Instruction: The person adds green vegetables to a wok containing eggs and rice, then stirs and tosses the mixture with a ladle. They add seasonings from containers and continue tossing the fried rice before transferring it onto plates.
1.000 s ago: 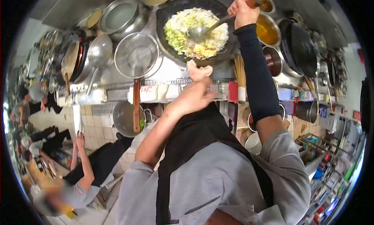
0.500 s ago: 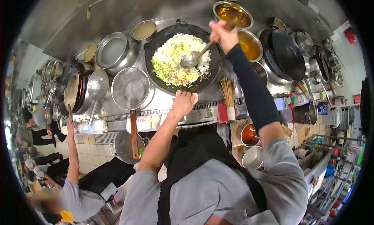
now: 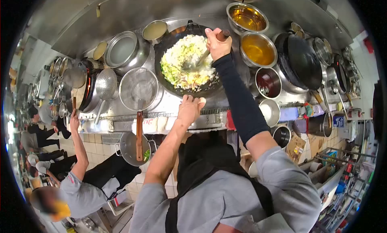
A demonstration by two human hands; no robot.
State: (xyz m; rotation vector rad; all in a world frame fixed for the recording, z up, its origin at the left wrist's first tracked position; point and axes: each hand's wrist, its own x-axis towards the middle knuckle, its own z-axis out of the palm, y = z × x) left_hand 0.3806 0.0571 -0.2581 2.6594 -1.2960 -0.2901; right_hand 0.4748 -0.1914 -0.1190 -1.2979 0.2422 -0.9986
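Observation:
A large black wok [image 3: 163, 80] holds a heap of fried rice [image 3: 179, 51] with white grains, yellow egg and green bits. My right hand [image 3: 219, 46] is closed around the wooden handle of a ladle [image 3: 202, 58], whose bowl is down in the rice and blurred. At the wok's near rim, the fingers of my left hand [image 3: 190, 110] are curled over the edge. Something pale, perhaps a folded cloth, shows beside that thumb. My right forearm covers part of the wok's right side.
Two bowls of amber liquid, one being the nearer steel bowl [image 3: 258, 50], stand right of the wok. A wire strainer [image 3: 139, 89] and a perforated skimmer [image 3: 106, 84] lie left. A co-worker's hand [image 3: 74, 122] holds a pan handle at far left. Stacked black woks [image 3: 303, 61] stand right.
My right hand has come lower and to the left with the ladle, which sits deeper in the rice. My left hand stays at the wok rim. The view has shifted slightly.

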